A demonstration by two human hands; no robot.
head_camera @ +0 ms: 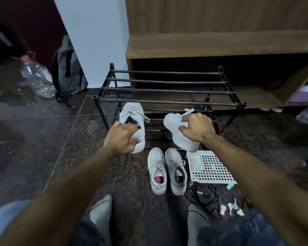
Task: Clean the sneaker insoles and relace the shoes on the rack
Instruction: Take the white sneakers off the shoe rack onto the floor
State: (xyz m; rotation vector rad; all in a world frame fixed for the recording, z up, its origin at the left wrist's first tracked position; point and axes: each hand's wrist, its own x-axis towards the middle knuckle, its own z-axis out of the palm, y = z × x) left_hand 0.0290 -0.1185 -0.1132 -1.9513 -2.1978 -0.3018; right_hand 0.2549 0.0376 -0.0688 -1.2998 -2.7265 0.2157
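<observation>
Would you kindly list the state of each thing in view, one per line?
Left sneaker: held at the heel by the left hand, laced.
Right sneaker: gripped by the right hand, tilted.
Shoe pair: on the floor, upright, laced.
Rack: top shelf bare.
Water bottle: lying on its side.

Dark speckled floor (43, 132) under black rack (167, 102), sneaker pair (166, 172), white grid tray (215, 167).

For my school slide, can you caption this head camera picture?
Two hands holding white sneakers by a black shoe rack.
</observation>
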